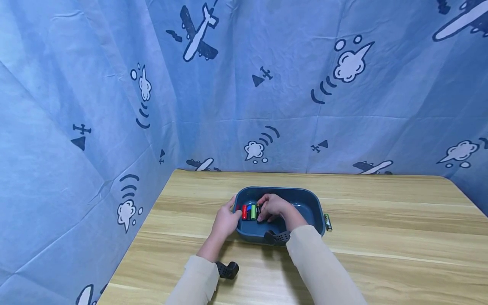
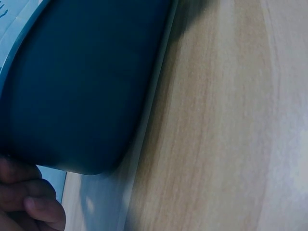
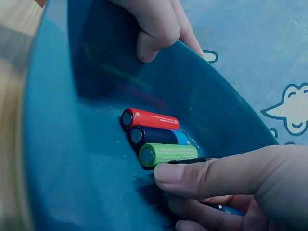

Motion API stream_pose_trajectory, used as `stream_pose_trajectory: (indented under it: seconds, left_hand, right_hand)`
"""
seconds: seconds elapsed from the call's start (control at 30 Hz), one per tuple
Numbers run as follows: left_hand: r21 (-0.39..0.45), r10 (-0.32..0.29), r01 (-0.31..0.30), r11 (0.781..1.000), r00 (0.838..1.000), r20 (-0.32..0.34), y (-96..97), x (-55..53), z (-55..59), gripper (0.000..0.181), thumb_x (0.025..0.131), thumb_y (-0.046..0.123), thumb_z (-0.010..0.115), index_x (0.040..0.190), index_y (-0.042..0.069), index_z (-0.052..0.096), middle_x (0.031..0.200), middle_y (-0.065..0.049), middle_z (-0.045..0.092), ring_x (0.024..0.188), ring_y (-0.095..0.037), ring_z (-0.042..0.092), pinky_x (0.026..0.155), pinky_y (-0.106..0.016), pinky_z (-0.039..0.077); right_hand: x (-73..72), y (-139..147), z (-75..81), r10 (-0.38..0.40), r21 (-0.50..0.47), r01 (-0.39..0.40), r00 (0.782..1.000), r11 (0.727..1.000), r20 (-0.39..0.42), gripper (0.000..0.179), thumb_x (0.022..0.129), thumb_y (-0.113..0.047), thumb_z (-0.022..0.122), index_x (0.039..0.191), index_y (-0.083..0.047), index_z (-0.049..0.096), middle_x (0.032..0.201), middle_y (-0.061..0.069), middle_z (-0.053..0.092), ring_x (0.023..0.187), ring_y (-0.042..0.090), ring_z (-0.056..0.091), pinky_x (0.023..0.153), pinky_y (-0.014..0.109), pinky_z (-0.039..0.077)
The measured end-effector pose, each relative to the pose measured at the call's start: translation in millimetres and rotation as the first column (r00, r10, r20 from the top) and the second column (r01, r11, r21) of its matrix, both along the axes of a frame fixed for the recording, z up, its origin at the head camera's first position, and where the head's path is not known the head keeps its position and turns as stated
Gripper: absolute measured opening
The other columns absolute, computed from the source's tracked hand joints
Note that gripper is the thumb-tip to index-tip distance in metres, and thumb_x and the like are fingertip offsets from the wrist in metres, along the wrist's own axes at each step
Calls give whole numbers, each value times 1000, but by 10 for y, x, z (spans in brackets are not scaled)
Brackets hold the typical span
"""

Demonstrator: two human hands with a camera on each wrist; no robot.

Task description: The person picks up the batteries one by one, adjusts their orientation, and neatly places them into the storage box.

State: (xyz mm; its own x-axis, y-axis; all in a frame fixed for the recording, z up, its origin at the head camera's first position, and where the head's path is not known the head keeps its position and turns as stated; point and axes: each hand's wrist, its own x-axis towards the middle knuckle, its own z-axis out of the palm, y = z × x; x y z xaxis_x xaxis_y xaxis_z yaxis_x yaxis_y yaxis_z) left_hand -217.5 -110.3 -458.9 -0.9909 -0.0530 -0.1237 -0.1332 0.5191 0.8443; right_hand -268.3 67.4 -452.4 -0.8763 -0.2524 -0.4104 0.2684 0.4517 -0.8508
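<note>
A dark blue plastic bin (image 1: pixel 312 207) stands on the wooden table. My left hand (image 1: pixel 224 221) grips its left rim, thumb over the inside and fingers outside. On the bin's floor, a red battery (image 3: pixel 151 119), a dark and blue battery (image 3: pixel 159 136) and a green battery (image 3: pixel 169 153) lie side by side. Beside the green one, my right hand (image 1: pixel 274 206) pinches a dark battery (image 1: pixel 259 209), mostly hidden by the fingers. The left wrist view shows the bin's outer wall (image 2: pixel 86 91) and curled left fingers (image 2: pixel 33 192).
Another battery (image 1: pixel 328 222), green and black, lies on the table (image 1: pixel 381 237) just right of the bin. A blue cloth (image 1: pixel 236 97) with printed planes hangs behind and to the left. Each wrist wears a black camera mount (image 1: pixel 228 270).
</note>
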Motion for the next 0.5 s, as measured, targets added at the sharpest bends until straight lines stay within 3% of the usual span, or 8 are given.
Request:
stream_pose_trajectory:
  seconds: [0.5]
  left_hand:
    - [6,1,-1,1000,1000,11,2,-3,-4,57,92,18,53,145,18,34,73,-10,51,45,-15,43,49,-24,40]
  right_hand:
    - [10,-21,11,48,73,-46,999,996,-21,49,66,5,78,107,-3,53,74,10,61,63,21,62,64,35,52]
